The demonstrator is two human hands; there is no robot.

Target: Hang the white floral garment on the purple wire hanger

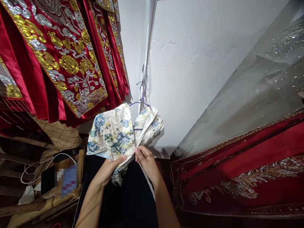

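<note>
A cream garment with a blue and green flower print (114,133) hangs on a purple wire hanger (142,101), whose hook sits by a white strip on the wall. My left hand (108,169) grips the garment's left half from below, thumb pressed on the cloth. My right hand (146,160) pinches the edge of the right half where the two halves meet. Both hands are closed on the fabric in the lower middle of the head view.
Red garments with gold and silver embroidery (61,57) hang at the upper left. A red embroidered cloth (237,177) and a clear plastic cover (261,82) lie at the right. A white wall (190,63) is behind. A phone with a white cable (47,180) rests on wooden furniture at the lower left.
</note>
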